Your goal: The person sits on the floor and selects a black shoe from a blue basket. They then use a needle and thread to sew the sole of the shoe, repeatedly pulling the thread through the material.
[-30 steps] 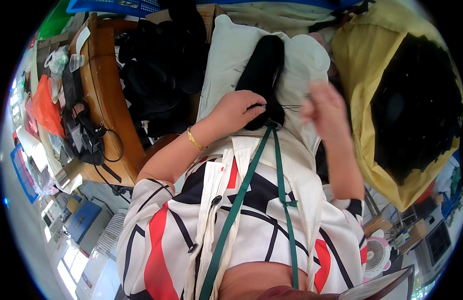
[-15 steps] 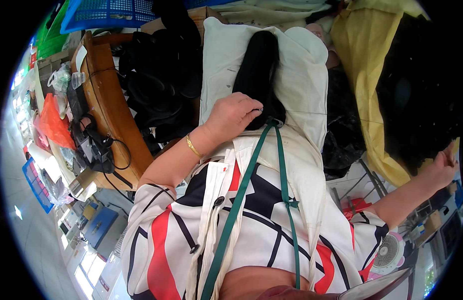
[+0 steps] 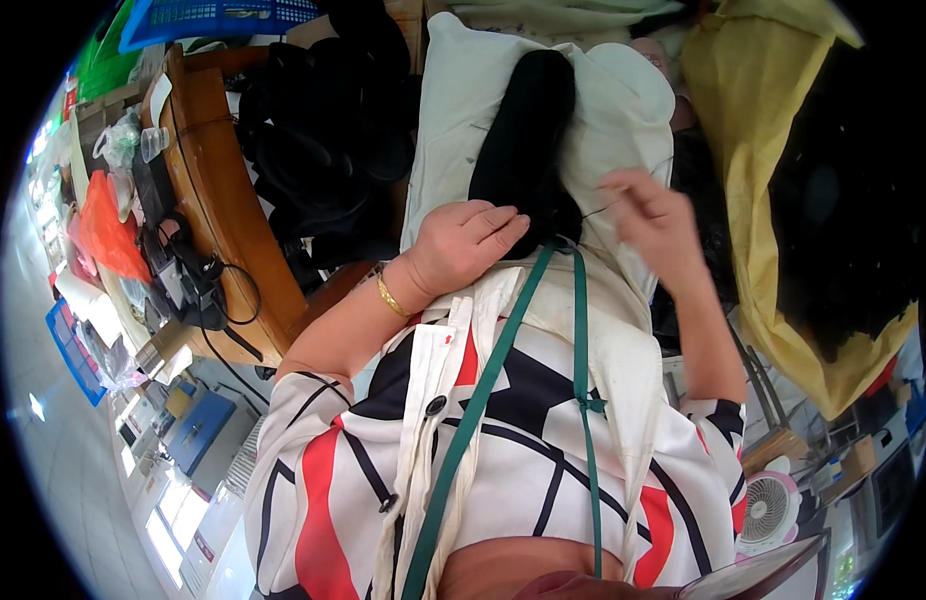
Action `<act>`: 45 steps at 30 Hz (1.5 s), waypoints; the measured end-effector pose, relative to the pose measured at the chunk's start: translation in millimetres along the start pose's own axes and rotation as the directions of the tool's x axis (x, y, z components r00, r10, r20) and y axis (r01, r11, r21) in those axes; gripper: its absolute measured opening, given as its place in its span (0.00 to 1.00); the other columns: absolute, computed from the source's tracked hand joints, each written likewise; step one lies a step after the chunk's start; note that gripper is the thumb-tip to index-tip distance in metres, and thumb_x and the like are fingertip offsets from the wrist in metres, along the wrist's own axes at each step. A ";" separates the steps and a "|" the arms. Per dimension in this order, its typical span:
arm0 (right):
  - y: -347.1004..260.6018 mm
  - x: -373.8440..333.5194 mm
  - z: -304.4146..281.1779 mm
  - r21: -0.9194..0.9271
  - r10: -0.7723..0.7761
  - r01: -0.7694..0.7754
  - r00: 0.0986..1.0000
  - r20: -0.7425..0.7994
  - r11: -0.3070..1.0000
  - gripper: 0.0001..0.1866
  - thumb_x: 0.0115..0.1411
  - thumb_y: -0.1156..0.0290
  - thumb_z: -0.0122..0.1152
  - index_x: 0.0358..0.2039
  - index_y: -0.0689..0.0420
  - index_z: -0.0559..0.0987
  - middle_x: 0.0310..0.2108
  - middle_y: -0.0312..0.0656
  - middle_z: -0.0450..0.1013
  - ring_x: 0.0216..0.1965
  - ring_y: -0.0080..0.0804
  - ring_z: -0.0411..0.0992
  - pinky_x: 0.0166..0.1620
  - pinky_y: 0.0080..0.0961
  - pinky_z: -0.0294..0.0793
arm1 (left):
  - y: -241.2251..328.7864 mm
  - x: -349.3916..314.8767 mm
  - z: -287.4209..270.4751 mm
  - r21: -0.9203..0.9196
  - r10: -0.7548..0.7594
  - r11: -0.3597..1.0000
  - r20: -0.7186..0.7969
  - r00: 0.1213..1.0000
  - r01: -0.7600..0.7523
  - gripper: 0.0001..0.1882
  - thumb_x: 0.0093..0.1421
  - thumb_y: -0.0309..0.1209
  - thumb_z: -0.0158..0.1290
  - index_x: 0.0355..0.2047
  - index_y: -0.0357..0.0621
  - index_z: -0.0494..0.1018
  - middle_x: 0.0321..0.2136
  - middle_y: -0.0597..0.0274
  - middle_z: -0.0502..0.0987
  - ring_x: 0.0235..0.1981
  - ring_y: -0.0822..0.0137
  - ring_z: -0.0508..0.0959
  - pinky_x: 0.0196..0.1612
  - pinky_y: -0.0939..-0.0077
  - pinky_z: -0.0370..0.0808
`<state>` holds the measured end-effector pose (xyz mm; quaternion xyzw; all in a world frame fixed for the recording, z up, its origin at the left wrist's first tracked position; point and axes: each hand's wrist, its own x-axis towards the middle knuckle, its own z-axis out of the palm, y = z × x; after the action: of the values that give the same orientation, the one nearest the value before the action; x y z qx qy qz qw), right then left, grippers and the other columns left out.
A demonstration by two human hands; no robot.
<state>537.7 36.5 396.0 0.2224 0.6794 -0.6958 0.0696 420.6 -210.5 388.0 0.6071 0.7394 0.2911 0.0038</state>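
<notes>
A long black cloth shoe [image 3: 528, 125] lies on a white cloth [image 3: 443, 100] over my lap, its rounded toe pointing away from me. My left hand [image 3: 468, 245] is closed over the near left edge of the shoe, thumb and fingers pressed together on it. To the right of the shoe hovers my right hand [image 3: 658, 225], slightly blurred, its fingers pinched. A thin dark thread [image 3: 600, 210] shows between those fingertips and the side of the shoe. Whether a needle is there too is too small to tell.
On the left stands a wooden table [image 3: 218, 190] beside a heap of black shoes [image 3: 323, 160]. A blue plastic basket [image 3: 218, 20] is behind. Yellow cloth [image 3: 748, 130] edges a dark sack on the right. Green straps [image 3: 488, 365] hang down my front.
My right hand has come in from far right to beside the shoe; the thread stretched out earlier is now short. My left hand has flattened further over the shoe's edge.
</notes>
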 end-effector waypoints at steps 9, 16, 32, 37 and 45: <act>0.6 9.6 39.1 -0.400 -0.082 0.173 0.969 0.234 0.900 0.08 0.61 0.71 0.58 0.41 0.56 0.80 0.30 0.47 0.78 0.29 0.46 0.76 0.33 0.33 0.76 | -3.1 -6.5 3.0 -0.049 -0.017 0.999 -0.059 0.998 0.014 0.15 0.45 0.26 0.59 0.36 0.41 0.80 0.34 0.58 0.81 0.29 0.62 0.81 0.28 0.73 0.78; 0.1 11.8 40.4 -0.417 -0.049 0.148 0.970 0.239 0.897 0.09 0.61 0.71 0.58 0.41 0.55 0.80 0.30 0.47 0.78 0.29 0.47 0.76 0.34 0.34 0.76 | -6.3 -8.5 6.2 -0.084 -0.036 0.996 -0.084 0.996 0.029 0.14 0.46 0.25 0.61 0.36 0.41 0.80 0.33 0.58 0.81 0.28 0.62 0.80 0.27 0.73 0.78; 5.4 25.6 64.4 -0.445 -0.009 0.116 0.972 0.234 0.888 0.08 0.64 0.71 0.54 0.41 0.58 0.68 0.29 0.51 0.76 0.31 0.55 0.75 0.34 0.45 0.73 | -2.0 -12.1 9.0 -0.129 -0.099 0.988 -0.091 0.991 0.087 0.17 0.43 0.22 0.63 0.37 0.41 0.79 0.33 0.58 0.81 0.29 0.60 0.81 0.29 0.71 0.79; 5.1 33.7 74.5 -0.420 -0.056 0.153 0.970 0.235 0.895 0.07 0.65 0.71 0.53 0.42 0.58 0.68 0.29 0.51 0.74 0.31 0.49 0.74 0.35 0.36 0.72 | 4.0 -12.5 8.4 -0.095 -0.116 0.990 -0.084 0.990 0.108 0.18 0.42 0.23 0.62 0.37 0.41 0.79 0.33 0.58 0.82 0.29 0.60 0.81 0.30 0.70 0.79; -43.6 51.2 22.0 -0.168 0.309 -0.272 0.911 0.274 0.948 0.06 0.65 0.70 0.55 0.41 0.55 0.73 0.24 0.37 0.76 0.19 0.17 0.69 0.20 0.19 0.63 | 2.6 -10.7 9.1 -0.078 -0.126 0.990 -0.125 0.984 0.117 0.12 0.48 0.24 0.64 0.35 0.42 0.77 0.30 0.59 0.81 0.27 0.62 0.81 0.27 0.71 0.77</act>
<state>470.0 28.5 414.7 0.2092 0.6629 -0.6588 0.2876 429.0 -216.0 377.9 0.5401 0.7631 0.3549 -0.0048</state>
